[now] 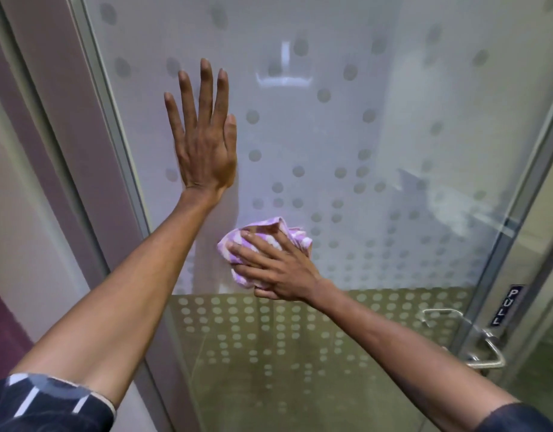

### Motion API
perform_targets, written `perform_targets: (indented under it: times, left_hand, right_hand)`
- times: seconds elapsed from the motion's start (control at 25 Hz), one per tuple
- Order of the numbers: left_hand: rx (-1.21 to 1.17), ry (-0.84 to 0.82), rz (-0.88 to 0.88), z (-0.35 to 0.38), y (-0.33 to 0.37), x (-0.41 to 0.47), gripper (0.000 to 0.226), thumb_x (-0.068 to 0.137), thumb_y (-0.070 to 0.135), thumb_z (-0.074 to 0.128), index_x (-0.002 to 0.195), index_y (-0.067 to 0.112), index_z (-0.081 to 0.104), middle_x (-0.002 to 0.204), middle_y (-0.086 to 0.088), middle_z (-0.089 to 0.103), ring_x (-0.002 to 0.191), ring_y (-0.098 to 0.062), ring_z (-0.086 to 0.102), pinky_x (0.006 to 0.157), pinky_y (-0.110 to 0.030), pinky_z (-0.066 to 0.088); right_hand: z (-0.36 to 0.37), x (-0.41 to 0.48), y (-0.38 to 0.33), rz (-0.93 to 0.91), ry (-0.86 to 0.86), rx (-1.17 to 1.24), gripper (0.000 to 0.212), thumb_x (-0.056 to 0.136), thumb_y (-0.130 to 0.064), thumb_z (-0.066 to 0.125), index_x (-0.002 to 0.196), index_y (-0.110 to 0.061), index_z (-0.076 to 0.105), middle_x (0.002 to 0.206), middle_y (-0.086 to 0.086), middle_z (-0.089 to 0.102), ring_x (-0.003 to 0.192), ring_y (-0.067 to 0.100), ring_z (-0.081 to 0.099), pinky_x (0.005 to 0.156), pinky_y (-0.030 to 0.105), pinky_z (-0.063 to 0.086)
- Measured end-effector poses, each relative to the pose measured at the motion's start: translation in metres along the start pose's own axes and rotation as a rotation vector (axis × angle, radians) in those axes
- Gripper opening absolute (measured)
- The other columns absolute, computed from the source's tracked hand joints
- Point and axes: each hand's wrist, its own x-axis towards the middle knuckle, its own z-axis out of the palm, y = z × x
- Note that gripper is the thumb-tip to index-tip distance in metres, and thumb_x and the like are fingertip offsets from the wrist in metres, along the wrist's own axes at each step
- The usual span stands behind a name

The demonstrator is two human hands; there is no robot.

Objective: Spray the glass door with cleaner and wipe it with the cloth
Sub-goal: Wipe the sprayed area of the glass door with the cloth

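Left hand flat against the frosted, dot-patterned glass door — fingers spread, holding nothing. Right hand presses a bunched purple-and-white checked cloth on the pane, lower down — fingers splayed over it.

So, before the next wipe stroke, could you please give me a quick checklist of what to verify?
1. Cloth bunched under the right hand and pressed to the glass: ok.
2. Left hand flat on the glass, clear of the cloth: ok.
3. Glass wet with cleaner where the cloth sits: cannot tell.
4. Spray bottle within reach: cannot tell, none in view.
5. Handle well to the right of the cloth: ok.
6. Door closed in its frame: cannot tell.
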Motion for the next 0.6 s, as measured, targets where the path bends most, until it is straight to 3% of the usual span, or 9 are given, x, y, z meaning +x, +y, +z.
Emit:
perform_targets:
  times: [0.12, 0.28, 0.36, 0.44, 0.52, 0.6]
  left_hand:
    - [0.010, -0.002, -0.002, -0.003, 0.003, 0.000, 0.056, 0.110, 0.030, 0.027, 0.164, 0.020, 0.015, 0.171, -0.008, 0.021, 0.157, -0.040, 0.016, 0.127, -0.051, -0.003]
    - [0.012, -0.003, -0.016, -0.004, 0.005, 0.001, 0.057, 0.109, 0.027, 0.028, 0.164, 0.019, 0.016, 0.171, -0.010, 0.021, 0.157, -0.042, 0.016, 0.126, -0.052, -0.004]
    - [0.017, 0.001, -0.016, -0.004, 0.007, 0.001, 0.057, 0.109, 0.025, 0.029, 0.164, 0.018, 0.016, 0.170, -0.011, 0.021, 0.157, -0.043, 0.016, 0.126, -0.054, -0.003]
    - [0.022, 0.015, -0.021, -0.003, 0.009, 0.000, 0.058, 0.108, 0.024, 0.030, 0.164, 0.018, 0.016, 0.171, -0.011, 0.020, 0.157, -0.043, 0.016, 0.126, -0.054, -0.003]
    - [0.023, 0.022, -0.028, -0.002, 0.010, 0.001, 0.058, 0.108, 0.024, 0.029, 0.164, 0.018, 0.015, 0.171, -0.010, 0.019, 0.157, -0.042, 0.014, 0.126, -0.053, -0.004]
    - [0.029, 0.034, -0.026, 0.000, 0.010, 0.000, 0.058, 0.108, 0.024, 0.028, 0.164, 0.019, 0.014, 0.171, -0.011, 0.019, 0.157, -0.042, 0.014, 0.126, -0.052, -0.005]
  right_hand:
    - [-0.021, -0.060, 0.041, 0.032, 0.076, -0.175, 0.059, 0.100, -0.056, 0.048, 0.152, -0.029, 0.051, 0.165, 0.003, 0.041, 0.155, 0.032, 0.033, 0.123, 0.067, 0.014]
    - [-0.054, -0.141, 0.095, 0.307, 0.231, -0.292, 0.062, 0.094, -0.060, 0.056, 0.149, -0.032, 0.052, 0.169, 0.003, 0.034, 0.161, 0.032, 0.017, 0.126, 0.060, 0.010]
    - [-0.062, -0.174, 0.115, 0.539, 0.299, -0.313, 0.056, 0.098, -0.058, 0.050, 0.146, -0.030, 0.053, 0.168, 0.008, 0.030, 0.157, 0.038, 0.024, 0.125, 0.062, 0.015]
    - [-0.060, -0.180, 0.113, 0.895, 0.425, -0.285, 0.052, 0.097, -0.051, 0.048, 0.144, -0.028, 0.055, 0.164, 0.014, 0.039, 0.152, 0.041, 0.034, 0.123, 0.064, 0.024]
    - [-0.050, -0.154, 0.094, 1.257, 0.611, -0.226, 0.054, 0.093, -0.045, 0.054, 0.143, -0.026, 0.056, 0.162, 0.016, 0.043, 0.152, 0.039, 0.037, 0.122, 0.060, 0.027]
    - [-0.040, -0.108, 0.069, 1.453, 0.807, -0.132, 0.055, 0.095, -0.046, 0.055, 0.144, -0.022, 0.057, 0.162, 0.017, 0.043, 0.152, 0.039, 0.038, 0.121, 0.056, 0.029]
